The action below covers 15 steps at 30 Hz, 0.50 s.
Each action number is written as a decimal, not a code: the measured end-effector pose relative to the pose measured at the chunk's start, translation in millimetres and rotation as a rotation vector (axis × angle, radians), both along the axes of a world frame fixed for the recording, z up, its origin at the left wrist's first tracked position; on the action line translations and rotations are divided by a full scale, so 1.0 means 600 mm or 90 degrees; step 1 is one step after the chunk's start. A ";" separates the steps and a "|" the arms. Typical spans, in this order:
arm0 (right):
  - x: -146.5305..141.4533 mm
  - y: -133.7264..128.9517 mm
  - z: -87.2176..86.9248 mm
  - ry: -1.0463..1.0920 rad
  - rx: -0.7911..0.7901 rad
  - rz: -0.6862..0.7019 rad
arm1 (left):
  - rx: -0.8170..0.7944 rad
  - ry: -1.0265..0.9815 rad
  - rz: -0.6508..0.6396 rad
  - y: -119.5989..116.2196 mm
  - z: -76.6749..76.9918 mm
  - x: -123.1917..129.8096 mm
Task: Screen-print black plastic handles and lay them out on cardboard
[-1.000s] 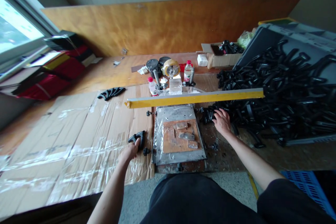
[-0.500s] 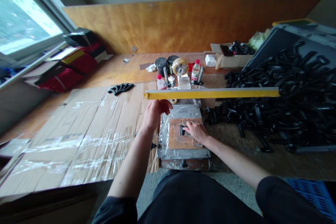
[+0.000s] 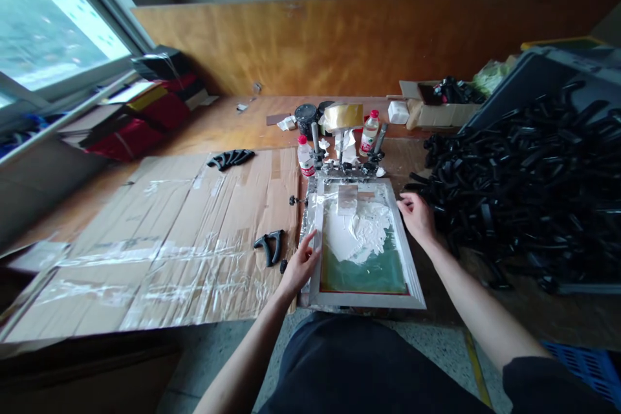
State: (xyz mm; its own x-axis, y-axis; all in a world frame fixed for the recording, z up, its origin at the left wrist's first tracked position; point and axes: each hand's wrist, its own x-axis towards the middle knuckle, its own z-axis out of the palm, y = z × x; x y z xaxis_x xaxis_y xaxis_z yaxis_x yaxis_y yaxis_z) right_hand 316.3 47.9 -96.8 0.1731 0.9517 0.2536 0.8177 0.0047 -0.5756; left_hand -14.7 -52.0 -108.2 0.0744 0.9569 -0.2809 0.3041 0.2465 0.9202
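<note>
A screen-printing frame (image 3: 367, 299) lies lowered in front of me, its green mesh (image 3: 361, 277) partly covered with thick white ink (image 3: 371, 229). A flat metal scraper (image 3: 347, 199) rests in the ink near the far end. My left hand (image 3: 301, 263) is at the frame's left side, fingers apart, fingertips at the rim. Beside the right rim is my right hand (image 3: 418, 215), fingers loosely bent and nothing visible in them. A forked black part (image 3: 269, 248) sits on the cardboard left of the frame. Whatever lies beneath the screen is hidden.
Clamp posts (image 3: 381, 139) stand behind the frame, with a tape roll (image 3: 343, 116), bottles (image 3: 370, 132) and a black tub (image 3: 306, 119). Black parts (image 3: 504, 200) are heaped at right. More black parts (image 3: 230, 158) line the cardboard (image 3: 160, 239).
The frame has swung down from its raised, edge-on position. My right hand has left the board beneath and moved right. A forked black part now lies on the near cardboard.
</note>
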 end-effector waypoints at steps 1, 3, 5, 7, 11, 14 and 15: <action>-0.022 0.013 0.014 -0.011 0.047 0.049 | 0.004 0.040 0.000 0.001 -0.016 0.001; -0.080 0.037 0.038 -0.068 0.109 0.171 | 0.003 0.106 -0.007 0.006 -0.037 0.002; -0.138 0.049 0.054 -0.145 0.069 0.267 | 0.005 0.143 -0.023 0.009 -0.046 0.000; -0.178 0.043 0.055 -0.204 -0.033 0.329 | 0.008 0.160 -0.038 0.010 -0.048 -0.002; -0.181 -0.020 0.037 -0.282 -0.093 0.486 | 0.014 0.175 -0.044 0.008 -0.051 -0.003; -0.143 -0.061 0.038 -0.297 -0.059 0.646 | 0.023 0.178 -0.040 0.008 -0.055 -0.002; -0.132 -0.065 0.042 -0.290 -0.061 0.683 | 0.024 0.179 -0.038 0.008 -0.056 -0.002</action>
State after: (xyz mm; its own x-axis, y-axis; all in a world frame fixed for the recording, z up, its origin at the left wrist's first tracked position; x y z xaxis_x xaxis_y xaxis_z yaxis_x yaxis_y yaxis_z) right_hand 237.0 8.7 -71.8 -0.8191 0.5737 0.0037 0.5523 0.7903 -0.2653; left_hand -15.6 -47.3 -141.7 0.0552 0.9633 -0.2627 0.5621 0.1875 0.8055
